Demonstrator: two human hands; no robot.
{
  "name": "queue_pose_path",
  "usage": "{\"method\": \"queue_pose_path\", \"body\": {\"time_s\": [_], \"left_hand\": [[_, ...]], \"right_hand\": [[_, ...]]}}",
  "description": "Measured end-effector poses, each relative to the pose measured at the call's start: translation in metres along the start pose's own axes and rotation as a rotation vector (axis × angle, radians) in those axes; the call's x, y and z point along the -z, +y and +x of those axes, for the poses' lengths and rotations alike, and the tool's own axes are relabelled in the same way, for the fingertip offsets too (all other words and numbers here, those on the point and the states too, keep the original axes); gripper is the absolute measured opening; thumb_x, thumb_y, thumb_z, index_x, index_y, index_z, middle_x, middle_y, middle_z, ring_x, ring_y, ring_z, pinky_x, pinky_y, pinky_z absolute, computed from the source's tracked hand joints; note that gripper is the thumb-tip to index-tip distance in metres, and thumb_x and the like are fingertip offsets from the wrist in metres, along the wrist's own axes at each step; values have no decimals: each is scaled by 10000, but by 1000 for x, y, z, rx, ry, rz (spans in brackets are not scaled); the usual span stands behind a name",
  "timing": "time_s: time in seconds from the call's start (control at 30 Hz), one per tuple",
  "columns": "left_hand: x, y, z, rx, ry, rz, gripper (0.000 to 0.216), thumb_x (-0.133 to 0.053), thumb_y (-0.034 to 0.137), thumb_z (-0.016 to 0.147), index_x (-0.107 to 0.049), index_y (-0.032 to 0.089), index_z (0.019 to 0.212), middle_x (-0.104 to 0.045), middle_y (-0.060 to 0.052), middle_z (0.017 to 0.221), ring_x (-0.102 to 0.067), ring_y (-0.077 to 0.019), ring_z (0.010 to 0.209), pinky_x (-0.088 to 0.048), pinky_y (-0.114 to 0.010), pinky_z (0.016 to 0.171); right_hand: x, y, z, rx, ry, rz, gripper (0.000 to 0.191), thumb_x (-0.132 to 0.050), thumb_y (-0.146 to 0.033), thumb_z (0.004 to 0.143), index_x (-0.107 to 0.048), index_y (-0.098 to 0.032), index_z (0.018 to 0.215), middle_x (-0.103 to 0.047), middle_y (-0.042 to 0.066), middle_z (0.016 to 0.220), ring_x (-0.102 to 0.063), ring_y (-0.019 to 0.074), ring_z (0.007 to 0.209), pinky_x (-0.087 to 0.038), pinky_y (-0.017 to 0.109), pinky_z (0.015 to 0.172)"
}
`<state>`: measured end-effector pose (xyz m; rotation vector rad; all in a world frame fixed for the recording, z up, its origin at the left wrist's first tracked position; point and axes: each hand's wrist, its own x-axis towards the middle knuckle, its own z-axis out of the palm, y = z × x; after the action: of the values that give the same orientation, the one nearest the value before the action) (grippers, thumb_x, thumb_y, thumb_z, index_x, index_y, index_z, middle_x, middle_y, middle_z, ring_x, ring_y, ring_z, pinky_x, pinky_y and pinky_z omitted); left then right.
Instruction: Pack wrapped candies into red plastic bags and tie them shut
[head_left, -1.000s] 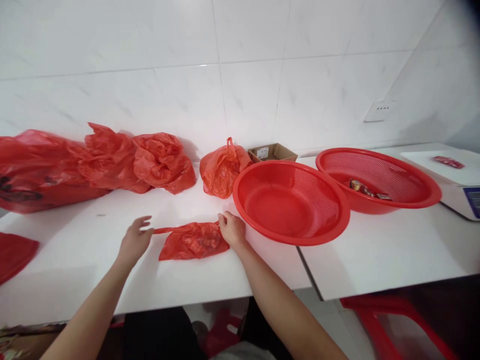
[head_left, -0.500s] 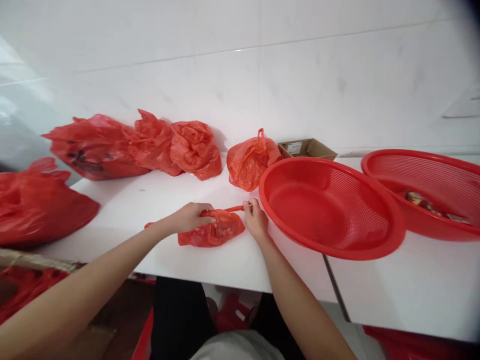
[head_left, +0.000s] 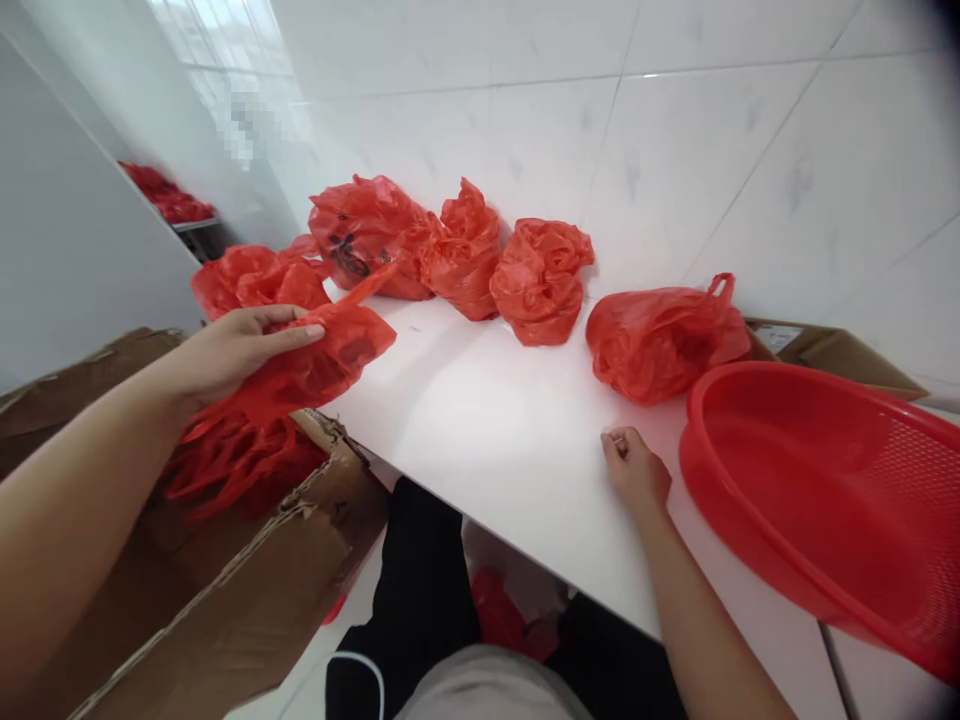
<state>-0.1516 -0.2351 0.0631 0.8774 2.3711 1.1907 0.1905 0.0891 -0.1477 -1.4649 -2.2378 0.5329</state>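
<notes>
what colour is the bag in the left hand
Red, a thin plastic bag held by the left hand over the cardboard box; the head view shows it.

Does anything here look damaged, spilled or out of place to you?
Only the cardboard box beside the table: its near rim is torn and ragged. The left hand holds a small red bag above the box; the right hand rests on the table. Nothing looks spilled.

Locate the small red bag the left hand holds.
Head view, left side: the small red bag is held in the left hand above the open cardboard box, just off the white table edge.
</notes>
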Motion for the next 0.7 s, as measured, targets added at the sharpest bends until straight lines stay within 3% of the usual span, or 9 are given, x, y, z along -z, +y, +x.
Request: {"method": "queue_pose_path", "body": {"time_s": [0.1,0.2,0.33,0.47,0.6,0.7], "left_hand": [[-11,-5,20,-110,-116,161,501,-599,527,841,-614,98,1100,-675,9,922,-576,-136,841,-487,-290,804],[-33,4,57,-218,-230,338,423,-634,477,813,-666,105,1012,-693,2,879,-578,-149,824,-479,-281,798],[-66,19,115,-316,-242,502,282,-645,383,802,-702,165,973,-705,-19,880,-616,-187,807,-470,-296,778],[-91,30,154,-343,-100,663,317,-688,363,765,-709,219,1046,-691,-60,993,-619,-287,964,-434,-415,891],[-113,36,161,-413,225,700,263,-573,288,858,-705,280,1086,-608,-108,1185,-499,-373,1172,-268,-641,990],[-138,39,152,-492,295,603,287,-489,222,893,-697,264,1086,-600,-108,1166,-520,-318,1130,-314,-589,989]], "right_hand": [[1,-3,-3,24,3,-6,186,-487,-397,891,-588,-242,908,-670,5,816,-499,136,626,-231,246,544],[0,-4,-4,32,9,-8,187,-481,-389,893,-596,-242,913,-666,8,816,-518,137,639,-241,245,543],[-1,-3,-2,37,5,0,173,-473,-384,896,-587,-254,906,-660,-6,797,-537,138,655,-247,236,547],[-1,-2,-3,56,11,25,191,-457,-390,894,-581,-244,894,-644,-10,752,-534,139,642,-251,238,548],[1,-2,-3,71,29,56,181,-460,-380,886,-580,-244,884,-634,-21,737,-540,136,653,-254,233,552],[-1,-3,1,85,39,78,168,-464,-365,883,-580,-243,874,-637,-29,737,-547,133,656,-266,228,559]]}}
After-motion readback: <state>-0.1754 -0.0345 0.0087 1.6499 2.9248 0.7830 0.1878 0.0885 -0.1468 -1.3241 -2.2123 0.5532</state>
